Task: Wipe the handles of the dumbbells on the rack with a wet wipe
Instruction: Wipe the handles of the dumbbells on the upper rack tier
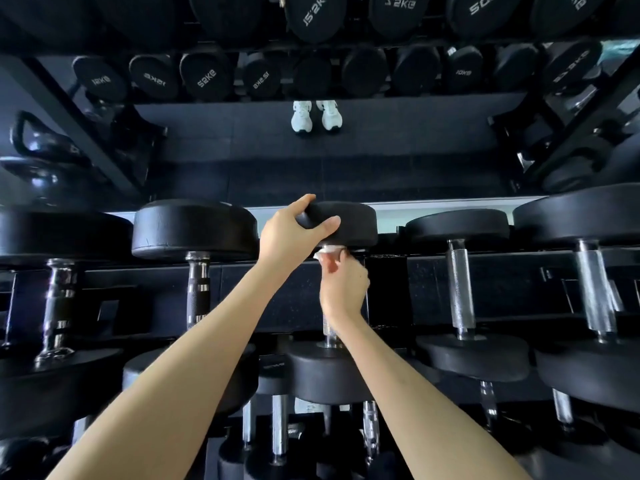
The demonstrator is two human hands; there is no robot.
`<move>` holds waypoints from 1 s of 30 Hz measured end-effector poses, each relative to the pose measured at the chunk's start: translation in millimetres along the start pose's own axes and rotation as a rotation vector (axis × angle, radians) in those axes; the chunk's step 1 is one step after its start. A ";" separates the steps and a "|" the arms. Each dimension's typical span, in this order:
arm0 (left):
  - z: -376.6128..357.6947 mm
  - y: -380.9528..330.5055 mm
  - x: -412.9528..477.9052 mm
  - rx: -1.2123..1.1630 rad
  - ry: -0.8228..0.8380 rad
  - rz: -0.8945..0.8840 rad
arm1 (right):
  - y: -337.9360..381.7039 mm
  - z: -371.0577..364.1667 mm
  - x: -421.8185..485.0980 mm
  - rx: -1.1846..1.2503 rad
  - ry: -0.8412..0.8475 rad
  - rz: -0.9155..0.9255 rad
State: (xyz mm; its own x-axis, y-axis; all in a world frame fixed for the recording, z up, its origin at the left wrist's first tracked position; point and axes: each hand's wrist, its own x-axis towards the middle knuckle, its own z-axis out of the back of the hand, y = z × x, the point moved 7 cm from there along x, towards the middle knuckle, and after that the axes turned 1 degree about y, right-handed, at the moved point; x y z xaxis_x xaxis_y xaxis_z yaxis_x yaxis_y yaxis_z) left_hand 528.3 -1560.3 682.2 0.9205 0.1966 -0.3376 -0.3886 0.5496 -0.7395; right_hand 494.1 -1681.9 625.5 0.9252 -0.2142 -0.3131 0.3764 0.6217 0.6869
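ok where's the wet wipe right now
In the head view the wet wipe is centre frame, held by the right hand at the far end of the handle, just below the dumbbell head the left hand grips.

A mirror is noted across the upper half of the view. A dark floor mat, laid in seamed panels, is reflected in it. A pair of white trainers is seen on that mat, side by side, toes toward the lower edge. A glossy black kettlebell is recorded at the left edge, handle uppermost. A pale strip is observed along the mirror's lower border.
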 end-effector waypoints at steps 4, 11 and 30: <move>1.5 -0.5 -0.1 0.004 -0.006 -0.008 | -15.8 5.3 16.0 0.412 0.243 -0.099; 2.7 -3.6 -2.7 -0.031 -0.001 -0.009 | -36.5 -7.6 7.9 0.609 0.700 -0.234; 2.8 -3.5 -3.9 -0.072 0.005 0.003 | -70.0 -5.8 -35.6 0.548 0.533 -0.411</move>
State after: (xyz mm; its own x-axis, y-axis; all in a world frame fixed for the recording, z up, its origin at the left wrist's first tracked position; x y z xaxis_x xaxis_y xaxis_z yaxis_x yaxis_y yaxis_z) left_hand 526.2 -1560.7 687.8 0.9191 0.1942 -0.3428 -0.3937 0.4891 -0.7784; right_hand 434.5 -1713.4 584.7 0.6167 0.1240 -0.7774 0.7728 0.0928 0.6279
